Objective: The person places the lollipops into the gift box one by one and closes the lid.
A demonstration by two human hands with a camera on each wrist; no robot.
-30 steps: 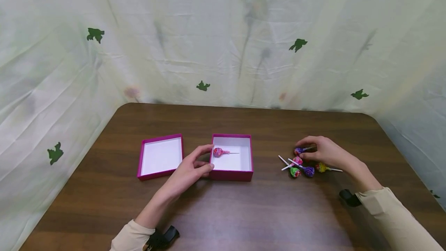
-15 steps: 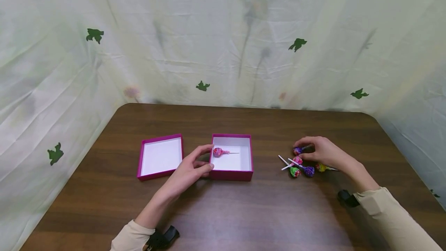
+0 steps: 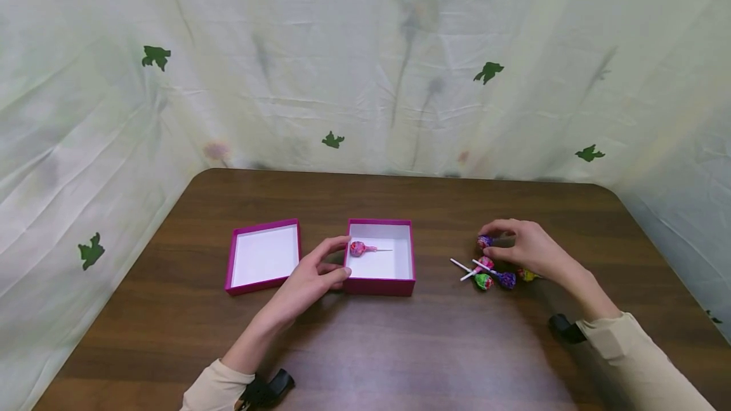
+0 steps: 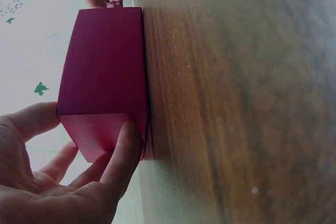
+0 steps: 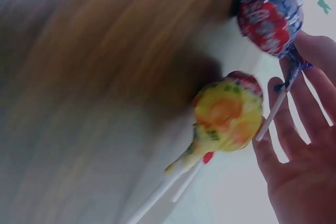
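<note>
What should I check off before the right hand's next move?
1. The box is open: ok; the lid lies apart, to its left.
2. Something steadies it: ok, it seems; the left hand touches its left side.
3. There is room inside: ok; only a pink lollipop shows there.
4. Grip: ok; the right hand pinches a purple lollipop.
5. That lollipop is off the table: cannot tell.
6. The right hand is well clear of the rest: not ok; the yellow lollipop lies close by, partly hidden behind it in the head view.
</note>
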